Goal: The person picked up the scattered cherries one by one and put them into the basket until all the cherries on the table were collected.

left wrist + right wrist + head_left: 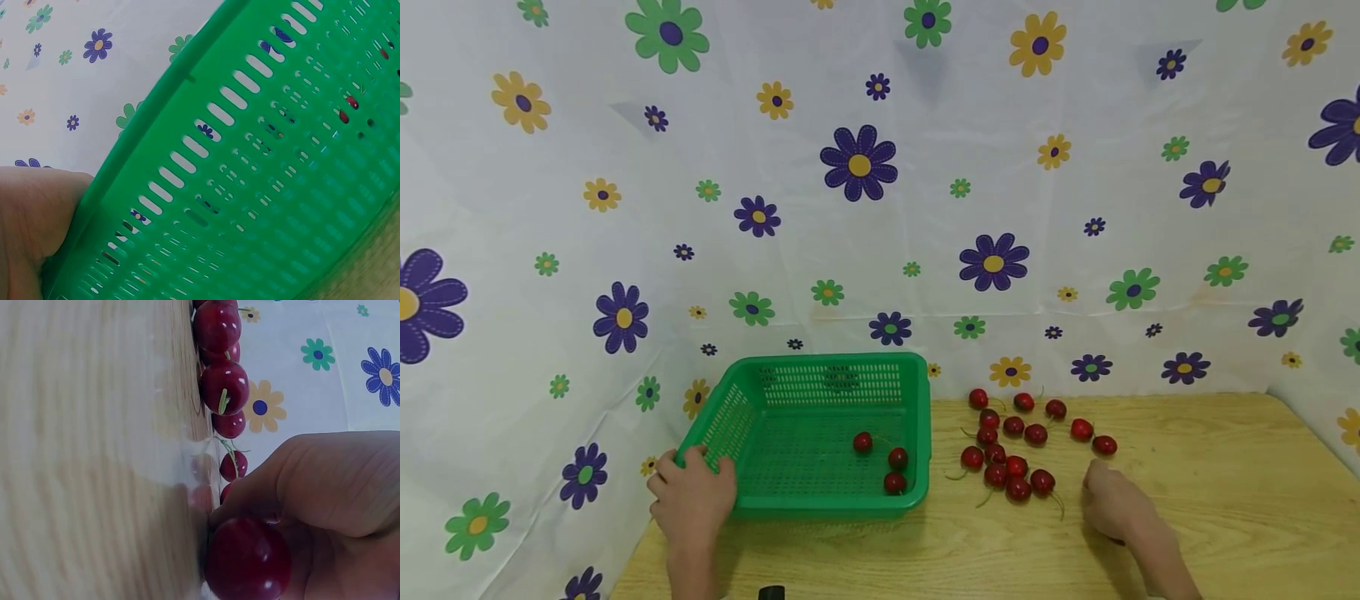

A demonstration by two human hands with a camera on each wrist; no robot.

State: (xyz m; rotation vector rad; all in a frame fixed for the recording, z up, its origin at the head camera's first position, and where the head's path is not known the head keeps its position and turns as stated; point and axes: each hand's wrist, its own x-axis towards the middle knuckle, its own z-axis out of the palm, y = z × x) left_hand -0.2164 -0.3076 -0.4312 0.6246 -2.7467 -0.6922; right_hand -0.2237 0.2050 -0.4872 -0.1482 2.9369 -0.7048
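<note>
My left hand [694, 496] grips the near left corner of a green plastic basket [827, 502], its fingers over the rim. In the left wrist view, part of that hand [37, 231] lies against the outside of the slotted basket wall [156, 112]. Three cherries sit inside toward the right: an upper cherry [862, 442], a middle cherry [898, 458] and a lower cherry [895, 482]. At the right, my right hand [1116, 504] is low over the table. The right wrist view shows its curled fingers around a dark red cherry [249, 559] close at the tabletop; the head view hides this cherry.
Several loose cherries [1017, 489] with stems lie on the wooden table [1225, 483] between basket and right hand. One cherry [1105, 446] lies just beyond that hand's fingertips. A flower-patterned white sheet [910, 250] hangs behind the table and at both sides.
</note>
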